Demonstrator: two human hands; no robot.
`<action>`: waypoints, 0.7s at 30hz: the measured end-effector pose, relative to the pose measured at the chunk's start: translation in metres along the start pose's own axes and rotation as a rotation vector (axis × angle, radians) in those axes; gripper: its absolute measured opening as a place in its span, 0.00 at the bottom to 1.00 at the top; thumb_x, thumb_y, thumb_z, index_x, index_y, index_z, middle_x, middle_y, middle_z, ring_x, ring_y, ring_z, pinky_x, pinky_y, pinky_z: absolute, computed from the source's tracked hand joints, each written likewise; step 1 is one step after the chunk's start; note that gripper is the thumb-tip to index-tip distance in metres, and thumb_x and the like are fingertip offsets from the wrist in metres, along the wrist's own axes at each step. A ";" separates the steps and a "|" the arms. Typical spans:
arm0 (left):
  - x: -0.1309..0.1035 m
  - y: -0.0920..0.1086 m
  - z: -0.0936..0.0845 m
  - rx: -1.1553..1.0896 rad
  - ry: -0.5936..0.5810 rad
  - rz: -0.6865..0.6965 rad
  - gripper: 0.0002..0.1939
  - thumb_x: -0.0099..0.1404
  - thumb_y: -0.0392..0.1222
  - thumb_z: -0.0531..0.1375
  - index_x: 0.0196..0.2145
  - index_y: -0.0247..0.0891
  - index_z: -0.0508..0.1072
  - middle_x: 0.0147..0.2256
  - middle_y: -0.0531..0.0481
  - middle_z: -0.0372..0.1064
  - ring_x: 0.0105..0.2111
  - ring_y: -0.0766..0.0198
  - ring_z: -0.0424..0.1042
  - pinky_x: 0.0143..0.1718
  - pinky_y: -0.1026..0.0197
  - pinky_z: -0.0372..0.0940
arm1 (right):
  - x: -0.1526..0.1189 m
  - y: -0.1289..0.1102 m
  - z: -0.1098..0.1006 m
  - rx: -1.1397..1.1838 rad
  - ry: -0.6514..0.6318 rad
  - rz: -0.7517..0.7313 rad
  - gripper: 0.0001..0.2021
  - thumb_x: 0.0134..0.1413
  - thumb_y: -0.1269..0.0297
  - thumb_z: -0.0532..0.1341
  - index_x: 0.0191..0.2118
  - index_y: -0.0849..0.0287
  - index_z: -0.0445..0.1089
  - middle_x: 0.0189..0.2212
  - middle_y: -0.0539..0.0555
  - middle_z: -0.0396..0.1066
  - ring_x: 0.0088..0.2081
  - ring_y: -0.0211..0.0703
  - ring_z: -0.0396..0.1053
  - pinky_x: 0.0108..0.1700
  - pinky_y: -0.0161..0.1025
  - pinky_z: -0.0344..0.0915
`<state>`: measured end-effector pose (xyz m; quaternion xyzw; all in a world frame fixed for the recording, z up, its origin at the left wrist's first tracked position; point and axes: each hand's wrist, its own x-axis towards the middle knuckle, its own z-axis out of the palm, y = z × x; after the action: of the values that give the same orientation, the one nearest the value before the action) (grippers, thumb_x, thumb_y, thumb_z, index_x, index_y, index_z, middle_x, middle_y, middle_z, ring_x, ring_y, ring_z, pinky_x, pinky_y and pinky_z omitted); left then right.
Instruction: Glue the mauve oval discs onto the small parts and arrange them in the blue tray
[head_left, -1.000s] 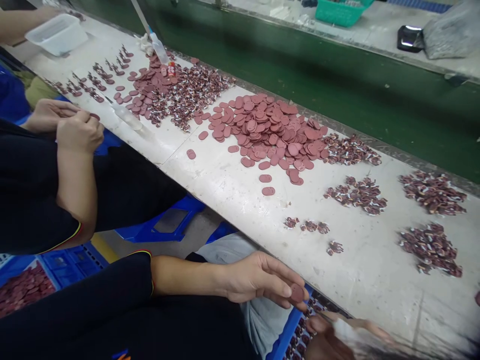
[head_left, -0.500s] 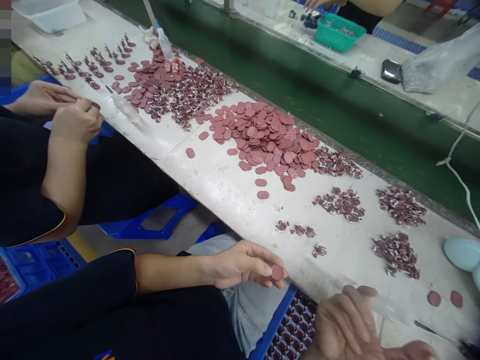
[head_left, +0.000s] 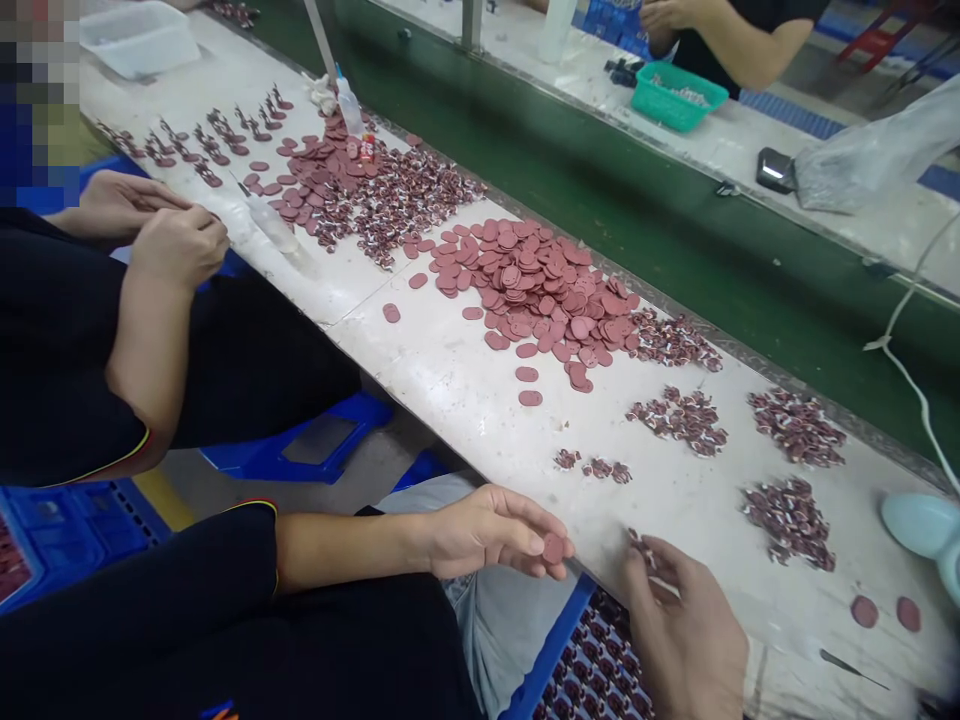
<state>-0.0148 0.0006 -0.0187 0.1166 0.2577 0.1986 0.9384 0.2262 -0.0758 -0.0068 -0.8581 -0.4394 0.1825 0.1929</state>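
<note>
Left hand (head_left: 491, 530) at the table's (head_left: 450, 380) near edge, fingertips pinched on one maroon disc (head_left: 553, 547). Right hand (head_left: 686, 625) beside it, fingers closed on a small figure piece (head_left: 643, 545) lying on the table. Blue crate (head_left: 592, 665) below the edge holds rows of figure pieces. Green basket (head_left: 675, 100) on the far bench holds small parts. Clear tub (head_left: 139, 38) at the far left corner, contents can't tell.

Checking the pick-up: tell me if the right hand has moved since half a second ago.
Yes. The right hand has gone forward and left onto the table, fingertips now at the small dark-red piece below the row of three small clusters.
</note>
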 end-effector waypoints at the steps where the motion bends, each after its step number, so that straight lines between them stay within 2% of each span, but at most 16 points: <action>1: 0.001 -0.001 0.000 0.020 0.002 0.008 0.19 0.51 0.39 0.75 0.42 0.32 0.82 0.46 0.38 0.78 0.39 0.60 0.81 0.41 0.66 0.73 | -0.012 -0.003 -0.002 0.143 -0.007 0.085 0.20 0.46 0.43 0.65 0.42 0.49 0.74 0.38 0.53 0.78 0.36 0.49 0.78 0.45 0.53 0.78; 2: 0.002 -0.002 0.001 0.049 0.001 0.020 0.20 0.51 0.40 0.75 0.42 0.31 0.82 0.45 0.38 0.78 0.39 0.60 0.81 0.41 0.66 0.73 | -0.025 -0.006 -0.003 0.312 0.003 0.140 0.19 0.44 0.46 0.68 0.40 0.48 0.74 0.37 0.52 0.79 0.38 0.49 0.79 0.44 0.49 0.79; 3: 0.002 -0.003 0.002 0.079 -0.004 0.034 0.21 0.51 0.40 0.75 0.42 0.31 0.82 0.44 0.38 0.78 0.39 0.61 0.81 0.41 0.66 0.73 | -0.037 -0.011 -0.003 0.487 0.021 0.128 0.17 0.42 0.49 0.71 0.38 0.48 0.73 0.35 0.52 0.78 0.37 0.48 0.79 0.41 0.45 0.79; 5: 0.003 -0.006 0.003 0.137 -0.029 0.056 0.22 0.51 0.41 0.75 0.43 0.30 0.82 0.42 0.39 0.79 0.40 0.61 0.80 0.44 0.65 0.72 | -0.057 -0.022 0.000 0.741 0.051 -0.013 0.13 0.38 0.58 0.73 0.32 0.48 0.74 0.32 0.53 0.77 0.35 0.46 0.78 0.34 0.37 0.77; 7: 0.003 -0.007 0.005 0.173 -0.055 0.063 0.23 0.51 0.41 0.76 0.44 0.29 0.82 0.40 0.41 0.79 0.41 0.62 0.80 0.47 0.63 0.72 | -0.070 -0.035 0.005 0.849 0.080 -0.072 0.11 0.35 0.62 0.74 0.29 0.50 0.75 0.30 0.53 0.76 0.32 0.42 0.77 0.28 0.32 0.74; 11: 0.003 -0.012 0.007 0.231 -0.062 0.073 0.24 0.52 0.41 0.75 0.46 0.30 0.82 0.43 0.40 0.79 0.42 0.64 0.79 0.50 0.64 0.71 | -0.081 -0.052 0.018 0.916 0.157 0.144 0.14 0.35 0.59 0.75 0.33 0.51 0.78 0.28 0.52 0.78 0.25 0.42 0.76 0.22 0.30 0.72; 14: 0.003 -0.017 0.007 0.232 -0.067 0.115 0.23 0.53 0.40 0.75 0.46 0.32 0.82 0.46 0.39 0.78 0.43 0.65 0.79 0.49 0.67 0.72 | -0.084 -0.060 0.023 0.879 0.159 0.152 0.15 0.36 0.60 0.75 0.36 0.51 0.79 0.29 0.53 0.81 0.27 0.48 0.79 0.29 0.35 0.77; 19: 0.003 -0.022 0.005 0.239 -0.083 0.207 0.23 0.53 0.39 0.75 0.47 0.31 0.81 0.50 0.36 0.77 0.45 0.62 0.80 0.50 0.65 0.73 | -0.086 -0.078 0.019 0.832 0.213 0.230 0.15 0.36 0.53 0.75 0.33 0.51 0.78 0.28 0.49 0.80 0.26 0.39 0.78 0.34 0.25 0.75; 21: 0.003 -0.022 0.005 0.234 -0.080 0.206 0.24 0.53 0.38 0.75 0.47 0.30 0.81 0.49 0.36 0.77 0.46 0.62 0.80 0.50 0.64 0.74 | -0.086 -0.080 0.019 0.815 0.217 0.251 0.16 0.35 0.53 0.75 0.33 0.51 0.78 0.28 0.49 0.81 0.27 0.38 0.78 0.37 0.25 0.75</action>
<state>-0.0029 -0.0186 -0.0235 0.2586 0.2281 0.2574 0.9027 0.1152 -0.1003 0.0289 -0.7729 -0.2010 0.2718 0.5370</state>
